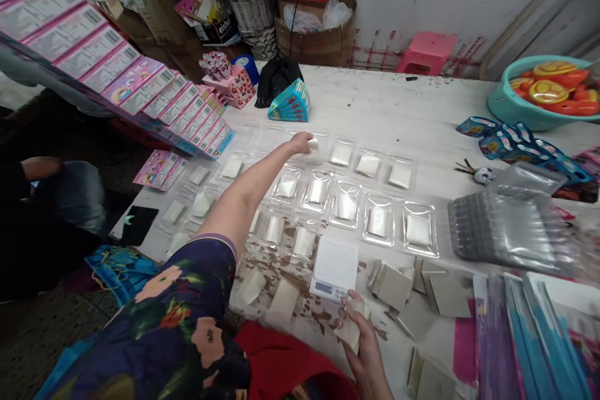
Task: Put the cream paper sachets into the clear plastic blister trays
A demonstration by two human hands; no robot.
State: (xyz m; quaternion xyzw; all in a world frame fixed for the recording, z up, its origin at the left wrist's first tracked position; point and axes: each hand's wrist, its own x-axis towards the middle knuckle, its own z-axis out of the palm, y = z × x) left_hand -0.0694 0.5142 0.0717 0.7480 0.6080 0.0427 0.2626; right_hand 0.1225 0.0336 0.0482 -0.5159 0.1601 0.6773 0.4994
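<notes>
My left hand (300, 144) reaches out over the rows of clear plastic trays, its fingers closed on a cream-coloured piece (313, 151) above a tray in the back row. Close to the front edge, my right hand (363, 340) is wrapped round a small stack of cream pieces (351, 325), just below a white digital scale (335, 265). Several clear trays, such as one at the right end (417, 231), each hold a cream piece. Two loose cream pieces (284, 300) lie on the table left of the scale.
Grey square pieces (396, 287) lie right of the scale, near a stack of clear trays (510, 225). Purple and blue packets (501, 331) fill the right front. Pink boxed cards (159, 97) line the left. A teal basin (525, 106) stands back right. A seated person (77, 194) is at left.
</notes>
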